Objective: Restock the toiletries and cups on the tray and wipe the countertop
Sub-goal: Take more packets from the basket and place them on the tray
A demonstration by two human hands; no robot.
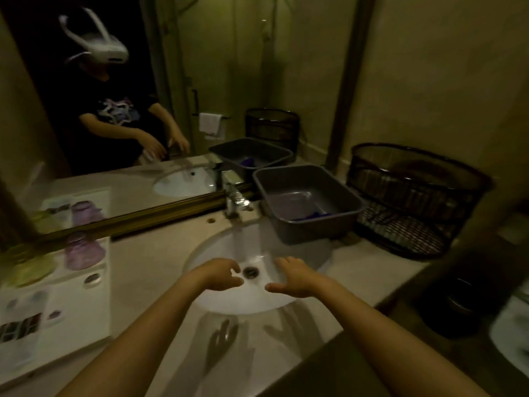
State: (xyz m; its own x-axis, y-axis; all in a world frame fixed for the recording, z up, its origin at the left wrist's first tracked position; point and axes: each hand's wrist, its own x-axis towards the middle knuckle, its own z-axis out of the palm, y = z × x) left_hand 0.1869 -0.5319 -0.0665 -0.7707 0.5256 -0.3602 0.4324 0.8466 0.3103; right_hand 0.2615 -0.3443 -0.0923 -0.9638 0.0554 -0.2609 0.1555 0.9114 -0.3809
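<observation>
Head view: white tray (86, 319) holds a purple cup (83, 253); left hand (221, 275) and right hand (292, 277) spread, empty.

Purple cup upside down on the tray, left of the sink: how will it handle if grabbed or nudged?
The purple cup looks translucent, so probably glass or hard plastic: stiff, possibly breakable. It stands inverted on its wide rim, so it likely slides on the tray rather than tipping. Smooth sides may be slippery in a wet hand.

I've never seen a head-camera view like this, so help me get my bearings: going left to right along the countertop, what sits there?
White tray with a purple cup → sink basin, both empty hands over it → grey plastic tub → dark wire basket.
</observation>
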